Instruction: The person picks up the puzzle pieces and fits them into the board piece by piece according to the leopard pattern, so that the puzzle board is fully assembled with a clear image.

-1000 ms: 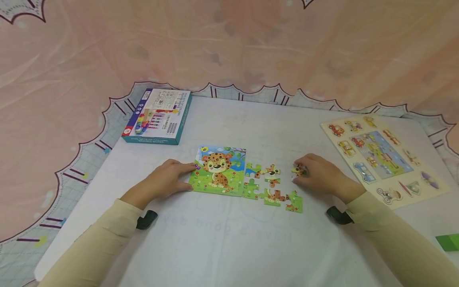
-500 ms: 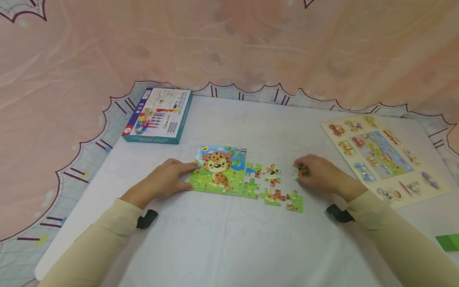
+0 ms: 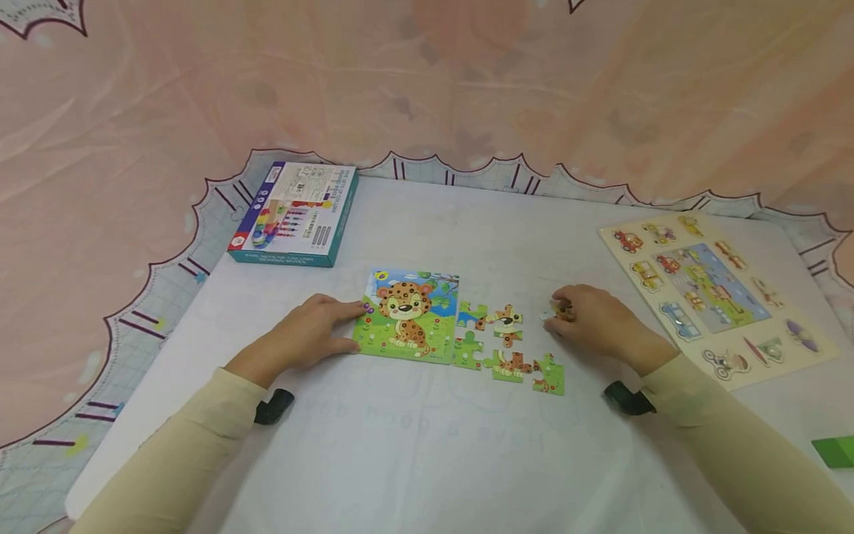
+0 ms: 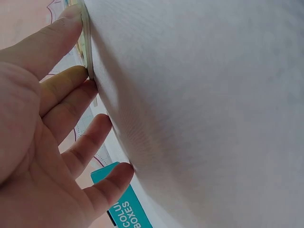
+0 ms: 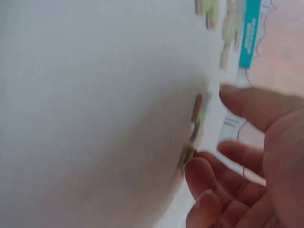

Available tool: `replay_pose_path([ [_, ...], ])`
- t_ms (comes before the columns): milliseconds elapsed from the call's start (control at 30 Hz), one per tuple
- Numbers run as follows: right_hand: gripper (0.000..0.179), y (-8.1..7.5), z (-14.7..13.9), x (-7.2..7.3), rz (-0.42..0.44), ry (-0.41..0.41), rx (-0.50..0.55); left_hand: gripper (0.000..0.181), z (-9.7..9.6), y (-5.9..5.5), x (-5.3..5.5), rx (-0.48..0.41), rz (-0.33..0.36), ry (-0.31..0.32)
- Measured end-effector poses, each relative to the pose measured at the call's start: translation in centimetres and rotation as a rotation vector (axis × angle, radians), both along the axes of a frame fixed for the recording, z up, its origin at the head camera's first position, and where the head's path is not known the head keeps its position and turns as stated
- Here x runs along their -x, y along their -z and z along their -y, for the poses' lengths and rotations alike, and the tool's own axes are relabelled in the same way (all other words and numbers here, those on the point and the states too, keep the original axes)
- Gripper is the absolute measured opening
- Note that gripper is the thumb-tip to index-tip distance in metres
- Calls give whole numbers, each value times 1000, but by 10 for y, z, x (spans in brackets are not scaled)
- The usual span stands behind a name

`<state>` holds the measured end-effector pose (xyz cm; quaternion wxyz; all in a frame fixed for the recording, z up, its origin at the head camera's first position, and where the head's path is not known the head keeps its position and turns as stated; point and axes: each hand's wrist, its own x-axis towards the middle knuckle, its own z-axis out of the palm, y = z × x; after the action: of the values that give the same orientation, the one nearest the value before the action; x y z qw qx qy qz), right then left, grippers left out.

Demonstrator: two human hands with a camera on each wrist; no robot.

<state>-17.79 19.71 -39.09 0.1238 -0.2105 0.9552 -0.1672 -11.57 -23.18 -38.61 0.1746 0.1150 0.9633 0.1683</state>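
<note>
My left hand (image 3: pixel 303 334) lies at the left edge of a leopard picture board (image 3: pixel 405 319). Its thumb and fingertips touch the rim, while the other fingers spread over the tablecloth in the left wrist view. On the right, my right hand (image 3: pixel 594 322) has its fingers and thumb curled about a small spotted puzzle piece (image 3: pixel 564 310), partly hidden by the fingertips. That piece is low over the cloth or on it; I cannot tell which. Between the hands, beside the board, lie several jigsaw pieces (image 3: pixel 508 366) with leopard and grass parts, some touching or overlapping.
Far left stands a teal-sided bead toy box (image 3: pixel 290 215). At the right, beyond my right hand, lies a wooden vehicle puzzle board (image 3: pixel 717 297). A green block (image 3: pixel 834 451) shows at the right edge. A pink curtain (image 3: pixel 427 81) hangs behind the white tablecloth (image 3: pixel 427 460).
The puzzle piece in my right hand has turned slightly between the fingers, and that hand has shifted a little. My left hand and the board stay put.
</note>
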Motion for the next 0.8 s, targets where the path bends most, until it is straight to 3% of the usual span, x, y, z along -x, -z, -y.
replay_pose_path([
  [267, 44, -1, -12, 0, -18, -125, 27, 65, 1, -1, 0, 3, 5, 8],
  [800, 42, -4, -13, -1, 53, -86, 17, 65, 0, 1, 1, -1, 8, -1],
])
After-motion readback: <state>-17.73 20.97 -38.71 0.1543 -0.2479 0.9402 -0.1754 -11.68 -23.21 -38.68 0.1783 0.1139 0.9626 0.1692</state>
